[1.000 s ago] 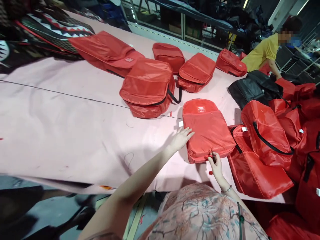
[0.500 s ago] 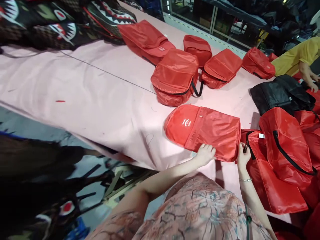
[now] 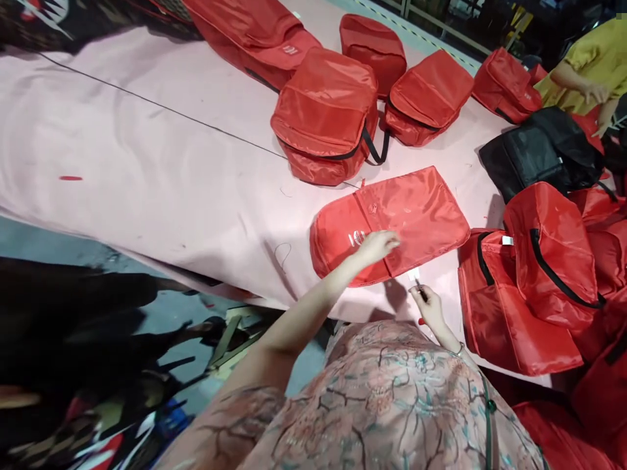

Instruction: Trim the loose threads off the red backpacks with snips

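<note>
A flat red backpack [image 3: 416, 212] with a white printed logo lies in front of me on the pink cloth. My left hand [image 3: 379, 245] is over its near side, close to the logo, with loosely bent fingers and nothing visible in them; whether it touches the fabric is unclear. My right hand [image 3: 429, 308] is just off the bag's near edge, closed around small dark thread snips [image 3: 422, 293] that point away from me. A white label [image 3: 414, 274] shows by their tip, at the bag's edge.
Several filled red backpacks [image 3: 326, 117] stand beyond the flat one. To the right are a red pile [image 3: 553, 261] and a black bag [image 3: 531, 156]. A co-worker in a yellow top [image 3: 595, 59] is at the far right. Pink cloth [image 3: 161, 170] covers the table.
The red backpack has turned, its square end swinging away from me. My right hand has moved left with the snips, from the bag's right end to its near edge. My left hand has shifted left.
</note>
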